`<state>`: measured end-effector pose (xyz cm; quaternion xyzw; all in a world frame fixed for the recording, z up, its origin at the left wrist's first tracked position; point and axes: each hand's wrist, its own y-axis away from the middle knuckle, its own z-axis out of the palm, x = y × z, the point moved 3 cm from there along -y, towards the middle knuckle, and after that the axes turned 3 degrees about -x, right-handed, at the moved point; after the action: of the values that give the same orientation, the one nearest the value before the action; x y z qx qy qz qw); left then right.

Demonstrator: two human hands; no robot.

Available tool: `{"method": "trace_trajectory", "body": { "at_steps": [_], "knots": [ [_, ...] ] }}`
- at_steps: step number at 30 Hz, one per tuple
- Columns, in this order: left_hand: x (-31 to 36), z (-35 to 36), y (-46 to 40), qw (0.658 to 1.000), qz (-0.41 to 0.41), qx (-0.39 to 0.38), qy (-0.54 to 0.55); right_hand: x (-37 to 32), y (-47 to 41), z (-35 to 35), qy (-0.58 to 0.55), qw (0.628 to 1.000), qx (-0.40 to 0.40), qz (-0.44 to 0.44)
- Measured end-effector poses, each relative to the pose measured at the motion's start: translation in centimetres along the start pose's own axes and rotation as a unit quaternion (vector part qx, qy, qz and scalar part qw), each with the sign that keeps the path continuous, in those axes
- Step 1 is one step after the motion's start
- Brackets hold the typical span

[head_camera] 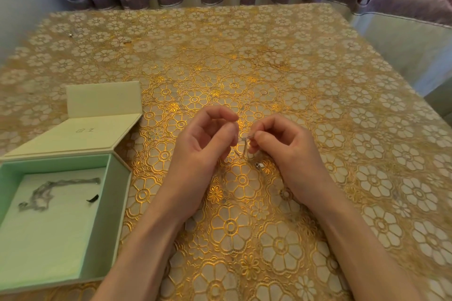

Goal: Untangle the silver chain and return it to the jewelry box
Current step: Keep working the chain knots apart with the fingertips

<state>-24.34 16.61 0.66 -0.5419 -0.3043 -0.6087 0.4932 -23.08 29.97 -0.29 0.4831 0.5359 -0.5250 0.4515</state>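
Currently the untangling step, by my reading. Both hands raised just above the desk, near its middle. Left hand curled, thumb and forefinger pinching one end of a short taut run of the silver chain; right hand curled too, pinching the other end close by. Between the two pinches the chain runs roughly left to right; from there thin strands hang down toward the desk, long axis near vertical, ending by a small bright piece, likely a pendant or clasp, below the right hand. Strands too fine to tell whether a knot remains.

Jewelry box sits open to the left, lid folded back, well apart from the hands. Another chain lies bunched in its top-left corner.

Next move, as I judge it: ease the pinches apart gently to open any loop, then carry the chain left into the box.
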Motion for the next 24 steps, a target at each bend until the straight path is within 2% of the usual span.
{"method": "trace_trajectory", "body": {
  "at_steps": [6,11,13,16,20,24],
  "knots": [
    [0.34,0.30,0.11,0.987,-0.034,-0.057,0.143,-0.12,0.16,0.16,0.013,1.000,-0.003,-0.010],
    [0.55,-0.23,0.19,0.997,-0.018,-0.064,0.043,0.44,-0.06,-0.38,-0.066,0.998,0.004,0.018],
    [0.51,-0.29,0.16,0.997,-0.020,-0.056,0.041,0.59,-0.12,-0.49,-0.107,0.994,-0.002,0.026],
    [0.56,-0.31,0.00,0.992,-0.019,-0.014,0.128,0.60,-0.14,-0.52,-0.124,0.991,0.004,0.040],
    [0.54,-0.39,-0.10,0.973,-0.024,0.027,0.229,0.47,-0.21,-0.26,-0.073,0.996,0.010,0.041],
    [0.42,-0.63,-0.15,0.968,-0.030,0.049,0.246,0.35,-0.17,-0.13,-0.032,0.999,0.017,0.031]
  ]
}}
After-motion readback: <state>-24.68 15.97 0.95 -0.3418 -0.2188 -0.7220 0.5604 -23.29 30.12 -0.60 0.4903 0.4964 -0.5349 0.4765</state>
